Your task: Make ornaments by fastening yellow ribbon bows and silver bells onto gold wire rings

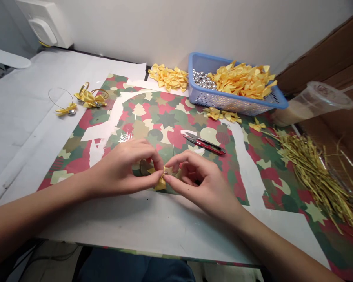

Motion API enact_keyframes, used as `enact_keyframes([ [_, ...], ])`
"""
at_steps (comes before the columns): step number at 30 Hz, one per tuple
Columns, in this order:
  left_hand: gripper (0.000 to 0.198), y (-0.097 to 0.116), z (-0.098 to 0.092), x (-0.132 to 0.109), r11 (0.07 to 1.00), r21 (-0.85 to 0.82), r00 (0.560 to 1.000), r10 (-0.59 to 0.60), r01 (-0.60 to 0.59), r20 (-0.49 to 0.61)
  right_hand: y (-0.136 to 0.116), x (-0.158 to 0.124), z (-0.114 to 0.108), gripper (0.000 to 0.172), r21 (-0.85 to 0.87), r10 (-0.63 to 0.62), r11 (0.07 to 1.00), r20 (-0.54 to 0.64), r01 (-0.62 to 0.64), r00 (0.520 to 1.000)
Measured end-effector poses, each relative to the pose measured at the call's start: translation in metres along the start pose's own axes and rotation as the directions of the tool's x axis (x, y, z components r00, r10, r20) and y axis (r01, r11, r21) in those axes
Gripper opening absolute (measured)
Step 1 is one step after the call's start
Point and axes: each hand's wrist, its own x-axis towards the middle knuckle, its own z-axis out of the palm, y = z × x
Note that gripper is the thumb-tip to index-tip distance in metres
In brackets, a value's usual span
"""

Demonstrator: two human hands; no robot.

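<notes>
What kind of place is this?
Probably a little craft-making spot: there's a blue basket full of yellow bows, small red snips, and a bundle of goldish strips.

- Soft, fairly bright light falls on the bench, seemingly from above.
- The wall is pale and evenly lit, while the cardboard at the right sinks into brown dimness.
- A sharp patch of glare sits on the patterned paper, left of centre; the silver beads glint.
- Faint, soft-edged shadows lie beneath the left hand and right hand.
- Below the bench edge, the trousers are dark.
- Wide-angle stretch bows that edge and makes the cup lean.
- Fine detail of the yellow bow between the fingertips is soft.
</notes>
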Motion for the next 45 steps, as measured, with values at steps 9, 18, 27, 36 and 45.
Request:
enact_keyframes([
  [9, 0.01, -0.001, 0.0, 0.001, 1.0, 0.015, 1.0, 0.015, -0.014, -0.023, 0.0, -0.002, -0.001, 0.01, 0.002, -0.069, 0.998, 0.04, 0.069, 0.997],
  [18, 0.01, -0.003, 0.0, 0.0, 0.997, 0.072, 0.999, 0.004, -0.001, -0.04, -0.002, -0.002, -0.003, 0.009, 0.02, -0.134, 0.991, 0.049, 0.133, 0.99],
  [27, 0.012, -0.001, 0.002, -0.001, 0.997, 0.071, 0.999, 0.027, -0.024, -0.036, 0.0, -0.002, -0.003, 0.009, 0.019, -0.184, 0.983, 0.091, 0.183, 0.979],
  [36, 0.006, -0.002, -0.007, 0.0, 0.989, 0.098, 0.991, 0.119, -0.112, -0.061, 0.0, -0.003, -0.002, 0.007, 0.053, -0.194, 0.98, 0.053, 0.192, 0.979],
  [45, 0.014, -0.006, -0.01, 0.0, 0.913, 0.298, 0.959, 0.281, -0.277, 0.031, -0.001, -0.003, -0.002, 0.008, 0.062, -0.189, 0.981, 0.035, 0.186, 0.981],
])
